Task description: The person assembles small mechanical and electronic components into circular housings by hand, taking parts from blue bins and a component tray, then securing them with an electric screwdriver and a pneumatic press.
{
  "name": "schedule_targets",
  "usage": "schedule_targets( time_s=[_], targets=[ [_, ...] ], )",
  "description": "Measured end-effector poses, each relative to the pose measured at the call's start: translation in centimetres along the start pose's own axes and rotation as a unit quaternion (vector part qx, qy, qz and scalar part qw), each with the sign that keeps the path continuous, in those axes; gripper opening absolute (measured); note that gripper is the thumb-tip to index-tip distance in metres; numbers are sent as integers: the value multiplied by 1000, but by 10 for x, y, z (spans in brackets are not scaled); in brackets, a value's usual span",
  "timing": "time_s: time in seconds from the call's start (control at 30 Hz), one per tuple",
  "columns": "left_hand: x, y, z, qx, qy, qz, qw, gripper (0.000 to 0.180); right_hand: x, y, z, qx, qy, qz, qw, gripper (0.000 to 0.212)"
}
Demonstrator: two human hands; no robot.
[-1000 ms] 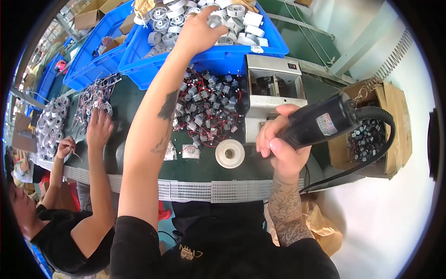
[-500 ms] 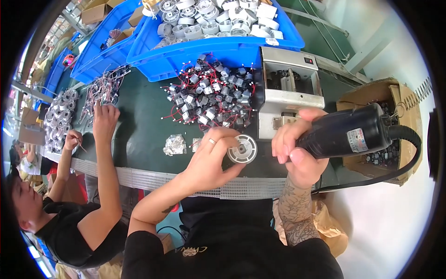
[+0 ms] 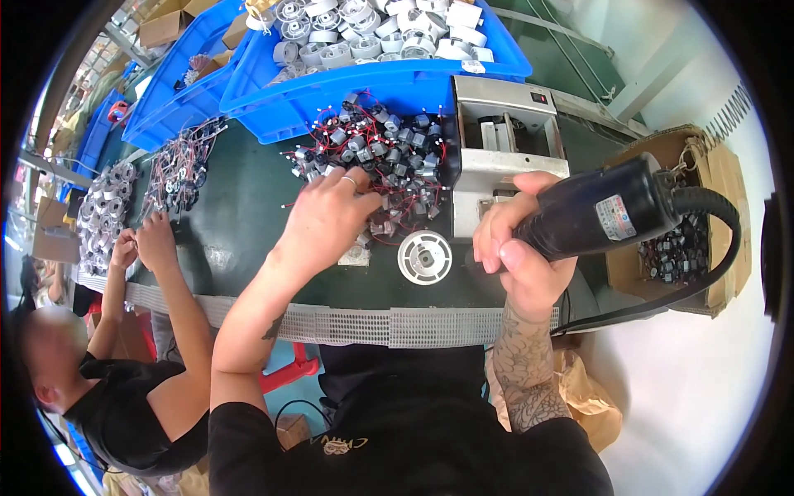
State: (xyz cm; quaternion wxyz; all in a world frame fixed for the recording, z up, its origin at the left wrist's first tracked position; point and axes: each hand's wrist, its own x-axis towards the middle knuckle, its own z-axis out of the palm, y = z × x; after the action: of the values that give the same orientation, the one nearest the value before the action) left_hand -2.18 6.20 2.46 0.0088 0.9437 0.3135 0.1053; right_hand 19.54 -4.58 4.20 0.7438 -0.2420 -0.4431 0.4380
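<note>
My right hand is wrapped around a black corded electric screwdriver, held level above the table. Its working end is hidden by my fingers. To the left of it, a white round plastic wheel part with a ring of slots and a square centre lies flat on the table. My left hand reaches over the near left side of a heap of small motors with red wires. Its fingers are bent and the thumb stands apart; the fingertips are partly covered, and nothing shows held.
A blue bin of white wheel parts stands behind the heap. Right of the heap is a grey metal machine. A cardboard box with dark parts sits far right. At left, a co-worker's hands are near bundled wires.
My left hand has let go of the wheel part, leaving it on the table, and moved up and left to the motor heap. The screwdriver has shifted slightly left with my right hand.
</note>
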Motion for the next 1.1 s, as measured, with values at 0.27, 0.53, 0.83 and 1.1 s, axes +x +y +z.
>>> schedule_targets(
  time_s=[0.27, 0.53, 0.83, 1.1],
  targets=[
    [1, 6, -13, -264, 233, -142, 925, 13, 3, 1, -3, -68, -19, -16, 997, 58],
    [13, 38, -21, -411, 70, 86, 905, 16, 4, 0, -4, -82, -18, -29, 996, 58],
    [17, 38, 3, -402, 71, 143, 902, 19, 8, -9, -7, -83, -22, -52, 995, 60],
    [7, 41, 1, -419, 79, 109, 898, 13, 17, -23, -13, -70, 53, -170, 982, 54]
  ],
)
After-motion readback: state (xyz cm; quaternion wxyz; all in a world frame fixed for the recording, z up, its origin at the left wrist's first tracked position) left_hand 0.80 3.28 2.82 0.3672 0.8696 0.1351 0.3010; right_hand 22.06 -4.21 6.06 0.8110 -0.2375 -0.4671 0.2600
